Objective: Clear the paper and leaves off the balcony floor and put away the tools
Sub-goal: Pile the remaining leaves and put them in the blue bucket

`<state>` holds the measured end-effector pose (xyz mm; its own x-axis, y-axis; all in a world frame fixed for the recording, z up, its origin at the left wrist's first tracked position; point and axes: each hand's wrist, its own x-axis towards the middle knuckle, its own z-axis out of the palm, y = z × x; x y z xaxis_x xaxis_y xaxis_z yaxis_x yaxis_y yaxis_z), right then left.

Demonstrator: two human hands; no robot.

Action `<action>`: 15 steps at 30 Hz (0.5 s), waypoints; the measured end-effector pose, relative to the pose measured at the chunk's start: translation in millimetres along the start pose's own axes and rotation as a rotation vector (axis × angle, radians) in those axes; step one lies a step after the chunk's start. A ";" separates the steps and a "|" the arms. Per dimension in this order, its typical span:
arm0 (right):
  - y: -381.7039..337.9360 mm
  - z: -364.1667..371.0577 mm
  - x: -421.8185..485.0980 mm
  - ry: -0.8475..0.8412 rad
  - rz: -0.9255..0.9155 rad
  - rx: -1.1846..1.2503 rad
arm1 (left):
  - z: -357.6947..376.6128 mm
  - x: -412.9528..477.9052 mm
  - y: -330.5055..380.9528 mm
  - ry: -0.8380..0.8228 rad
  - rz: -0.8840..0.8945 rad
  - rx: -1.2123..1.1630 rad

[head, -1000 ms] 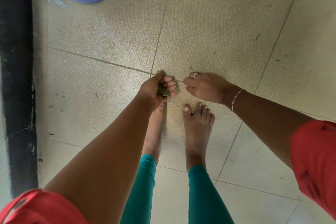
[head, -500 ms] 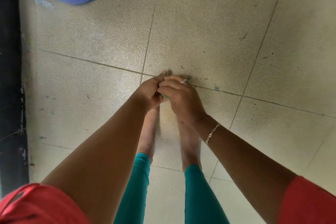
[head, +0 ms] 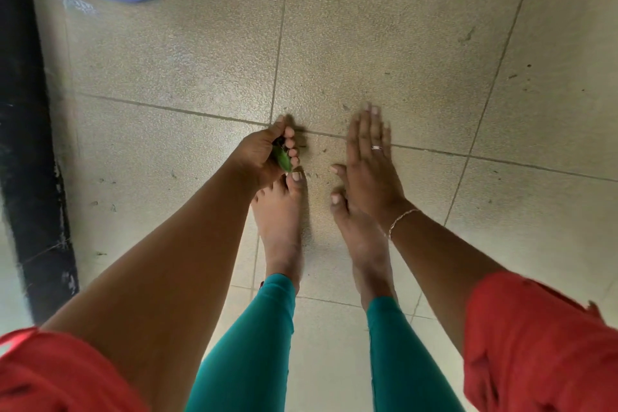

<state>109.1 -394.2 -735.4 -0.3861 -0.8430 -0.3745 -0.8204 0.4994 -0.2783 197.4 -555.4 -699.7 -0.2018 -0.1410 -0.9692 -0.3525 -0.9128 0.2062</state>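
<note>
Since half a second ago my right hand has parted from the left and spread flat near the floor. Left hand clutches leaves. Gathering step; next, sweep the tiny scraps between them.

The right hand, wearing a ring and a thin chain bracelet, is now lying open and flat with fingers stretched forward, having pulled away from the left hand it was pressed against half a second ago. The left hand is staying curled, and the small green leaves inside its fingers are showing again. Both bare feet are coming back into sight below the hands.
</note>
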 end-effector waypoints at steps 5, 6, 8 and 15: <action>43.6 1.5 9.2 0.128 -0.631 -0.215 | 1.3 1.7 -0.2 -0.008 0.008 -0.039; 60.7 -8.0 19.2 0.156 -0.728 -0.212 | 2.9 2.4 -0.9 -0.013 0.005 -0.038; 64.5 -17.3 29.7 0.248 -0.832 -0.248 | 6.3 3.9 -0.6 -0.023 0.000 -0.015; -9.1 12.5 -32.8 -0.234 -0.141 0.166 | 25.3 9.3 -4.0 -0.047 -0.020 -0.023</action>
<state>134.5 -368.6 -731.7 -0.1503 -0.8467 -0.5104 -0.7711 0.4235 -0.4754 173.8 -543.3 -706.2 -0.2383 -0.1053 -0.9655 -0.3362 -0.9237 0.1837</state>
